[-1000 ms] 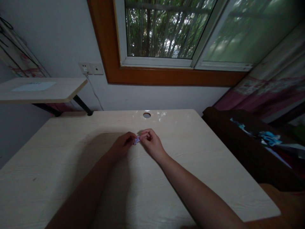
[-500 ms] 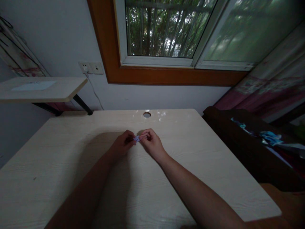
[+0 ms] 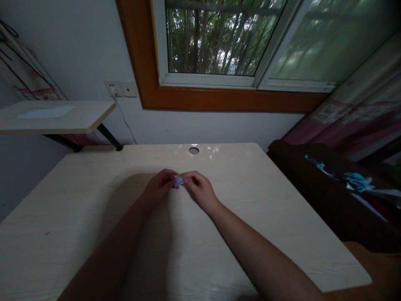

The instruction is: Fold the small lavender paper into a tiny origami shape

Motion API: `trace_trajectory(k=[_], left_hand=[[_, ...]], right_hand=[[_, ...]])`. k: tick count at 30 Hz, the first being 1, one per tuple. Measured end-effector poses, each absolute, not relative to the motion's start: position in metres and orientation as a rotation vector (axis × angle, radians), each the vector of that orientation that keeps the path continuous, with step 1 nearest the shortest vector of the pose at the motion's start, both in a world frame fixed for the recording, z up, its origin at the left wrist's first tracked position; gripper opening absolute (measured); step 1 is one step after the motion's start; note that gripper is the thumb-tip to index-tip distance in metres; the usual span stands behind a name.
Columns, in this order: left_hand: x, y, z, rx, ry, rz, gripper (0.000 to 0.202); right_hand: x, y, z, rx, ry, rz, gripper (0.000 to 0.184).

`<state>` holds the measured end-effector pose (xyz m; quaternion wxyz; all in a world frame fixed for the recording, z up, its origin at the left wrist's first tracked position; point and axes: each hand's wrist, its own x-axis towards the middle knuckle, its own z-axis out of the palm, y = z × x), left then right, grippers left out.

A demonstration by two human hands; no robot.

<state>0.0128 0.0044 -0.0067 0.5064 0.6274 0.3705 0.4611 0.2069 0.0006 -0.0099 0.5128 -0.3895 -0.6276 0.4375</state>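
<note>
A small piece of pale purple folded paper point(image 3: 178, 181) is pinched between my two hands, just above or on the pale wood-grain desk point(image 3: 213, 246). My left hand point(image 3: 159, 184) grips its left side with thumb and fingers. On its right edge, the fingertips of my right hand point(image 3: 200, 188) are closed. Fingers cover parts of the paper, so its full shape is hidden. Whether it touches the desktop I cannot tell.
Beyond the hands, a round cable hole point(image 3: 194, 150) sits near the desk's back edge. A raised shelf point(image 3: 94, 121) on black legs stands at the back left, with a white sheet point(image 3: 46, 112) on it. At right is a dark brown piece of furniture point(image 3: 300, 188) with blue items.
Both hands keep hold of the paper. My left hand has shifted slightly left and its fingers have moved, so more of the paper's flat purple face shows between the hands.
</note>
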Motion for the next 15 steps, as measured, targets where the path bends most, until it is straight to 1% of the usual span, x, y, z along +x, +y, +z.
trace_trajectory(k=[2, 6, 10, 15], left_hand=[[0.0125, 0.0039, -0.0056, 1.500, 0.893, 1.119, 0.022], [0.0131, 0.0039, -0.0041, 1.458, 0.933, 1.167, 0.024], [0.0151, 0.0047, -0.0016, 1.437, 0.999, 1.211, 0.023], [0.0152, 0.0056, -0.0012, 1.472, 1.059, 1.178, 0.021]], right_hand=[[0.2081, 0.0003, -0.0068, -0.922, -1.617, 0.957, 0.013], [0.2085, 0.0001, -0.0028, -0.913, -1.699, 0.886, 0.017], [0.2082, -0.0012, -0.0008, -0.899, -1.714, 0.884, 0.015], [0.2079, -0.0028, 0.0015, -0.886, -1.696, 0.919, 0.012]])
